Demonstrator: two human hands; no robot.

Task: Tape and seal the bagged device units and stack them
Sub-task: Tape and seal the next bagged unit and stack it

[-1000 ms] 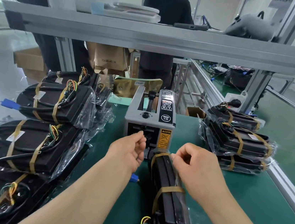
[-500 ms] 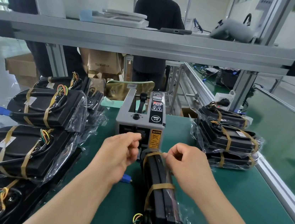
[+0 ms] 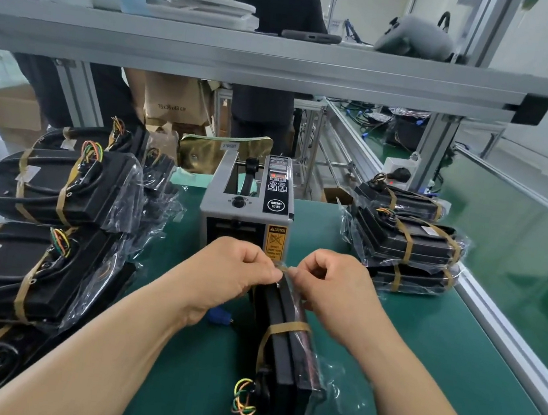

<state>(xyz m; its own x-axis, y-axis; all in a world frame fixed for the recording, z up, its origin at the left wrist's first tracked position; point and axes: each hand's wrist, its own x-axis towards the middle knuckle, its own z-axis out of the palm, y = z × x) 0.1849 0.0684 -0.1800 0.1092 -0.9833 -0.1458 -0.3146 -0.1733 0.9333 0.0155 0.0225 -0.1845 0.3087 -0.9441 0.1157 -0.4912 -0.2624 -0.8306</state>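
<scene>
A black device unit [image 3: 285, 357] in a clear bag stands on its edge on the green mat, bound with tan bands, with coloured wires at its near end. My left hand [image 3: 233, 271] and my right hand [image 3: 332, 283] meet at its far top end. Both pinch a short strip of clear tape [image 3: 284, 268] there, over the folded bag. The grey tape dispenser [image 3: 249, 204] stands just behind my hands. A stack of sealed bagged units [image 3: 406, 244] lies at the right.
Several bagged units [image 3: 57, 187] are piled at the left, reaching down to the near left corner. An aluminium rail [image 3: 507, 346] edges the mat on the right. A shelf beam [image 3: 249, 56] runs overhead. A person in black stands beyond the bench.
My left hand has come away from the dispenser's mouth and moved right to meet my right hand over the unit's far end, with the tape strip between them.
</scene>
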